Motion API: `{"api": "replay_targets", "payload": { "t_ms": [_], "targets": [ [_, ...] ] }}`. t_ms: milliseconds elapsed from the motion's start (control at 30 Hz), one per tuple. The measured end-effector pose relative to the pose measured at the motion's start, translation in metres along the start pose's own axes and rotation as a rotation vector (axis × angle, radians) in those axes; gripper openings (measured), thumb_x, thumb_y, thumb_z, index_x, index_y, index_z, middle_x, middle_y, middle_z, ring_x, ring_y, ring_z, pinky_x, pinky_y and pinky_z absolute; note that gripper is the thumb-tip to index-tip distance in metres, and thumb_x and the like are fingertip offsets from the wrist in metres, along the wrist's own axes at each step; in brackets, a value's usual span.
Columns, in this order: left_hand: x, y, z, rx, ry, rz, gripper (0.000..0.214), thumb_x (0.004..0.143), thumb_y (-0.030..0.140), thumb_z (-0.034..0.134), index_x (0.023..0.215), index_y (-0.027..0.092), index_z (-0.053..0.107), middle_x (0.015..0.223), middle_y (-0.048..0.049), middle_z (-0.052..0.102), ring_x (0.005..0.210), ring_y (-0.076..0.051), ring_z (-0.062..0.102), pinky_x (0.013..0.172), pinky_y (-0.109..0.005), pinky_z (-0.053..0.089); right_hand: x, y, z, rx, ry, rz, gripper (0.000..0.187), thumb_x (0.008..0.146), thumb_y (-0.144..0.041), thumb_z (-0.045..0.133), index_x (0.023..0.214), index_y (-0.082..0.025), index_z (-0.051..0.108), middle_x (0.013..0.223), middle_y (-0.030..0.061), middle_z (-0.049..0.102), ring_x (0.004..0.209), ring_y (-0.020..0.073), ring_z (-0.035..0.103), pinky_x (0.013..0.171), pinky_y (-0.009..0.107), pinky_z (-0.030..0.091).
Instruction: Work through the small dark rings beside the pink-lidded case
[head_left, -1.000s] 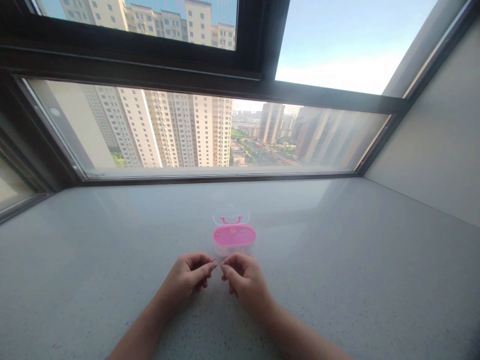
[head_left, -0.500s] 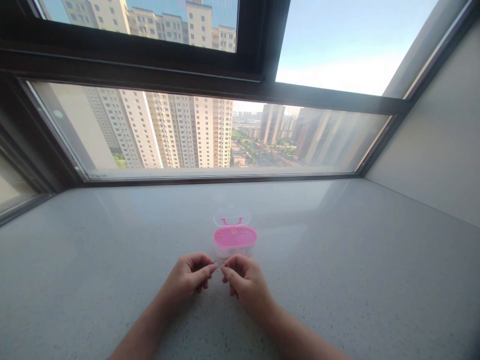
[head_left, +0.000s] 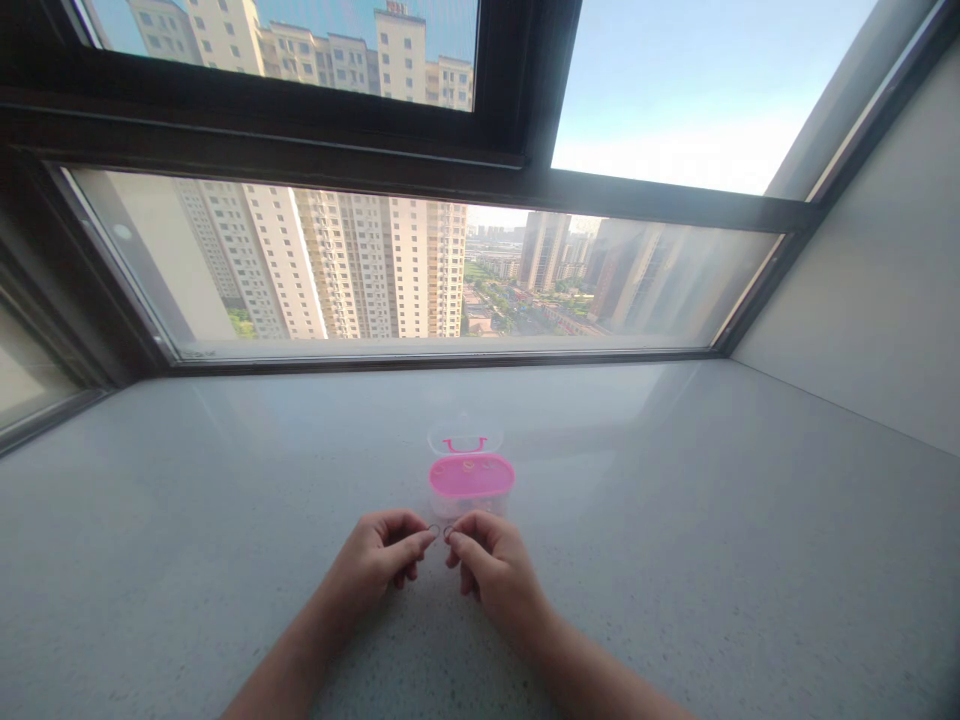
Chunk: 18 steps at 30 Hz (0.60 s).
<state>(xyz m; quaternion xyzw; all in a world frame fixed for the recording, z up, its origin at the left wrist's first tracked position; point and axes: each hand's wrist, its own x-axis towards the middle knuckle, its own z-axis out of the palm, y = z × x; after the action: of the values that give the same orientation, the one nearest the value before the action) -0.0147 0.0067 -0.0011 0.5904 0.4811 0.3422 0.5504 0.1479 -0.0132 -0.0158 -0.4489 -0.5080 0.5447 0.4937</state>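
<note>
My left hand (head_left: 379, 556) and my right hand (head_left: 487, 560) rest close together on a grey stone sill (head_left: 675, 520). Each pinches a tiny thin ring between thumb and forefinger, and the two small rings (head_left: 441, 531) sit almost touching between the fingertips. Just beyond the hands stands a small pink plastic box (head_left: 471, 479) with its clear lid (head_left: 465, 441) flipped up behind it; a few small pieces lie inside.
A dark-framed window (head_left: 480, 180) runs along the back of the sill, with tall buildings outside. A pale wall (head_left: 862, 290) closes the right side and a dark frame the left.
</note>
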Motion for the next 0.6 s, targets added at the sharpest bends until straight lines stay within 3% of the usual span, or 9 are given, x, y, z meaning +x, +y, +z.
{"api": "replay_targets", "payload": {
  "t_ms": [600],
  "targets": [
    [-0.0001, 0.0010, 0.0002, -0.036, -0.008, -0.003, 0.024, 0.073, 0.035, 0.061, 0.071, 0.010, 0.063, 0.053, 0.0018, 0.052, 0.047, -0.010, 0.046, 0.043, -0.020, 0.034, -0.0004, -0.0007, -0.0005, -0.061, 0.002, -0.010, 0.018, 0.076, -0.029, 0.054, 0.068, -0.013, 0.054, 0.057, -0.0012, 0.057, 0.037, 0.0052, 0.044, 0.036, 0.016, 0.030]
  ]
}}
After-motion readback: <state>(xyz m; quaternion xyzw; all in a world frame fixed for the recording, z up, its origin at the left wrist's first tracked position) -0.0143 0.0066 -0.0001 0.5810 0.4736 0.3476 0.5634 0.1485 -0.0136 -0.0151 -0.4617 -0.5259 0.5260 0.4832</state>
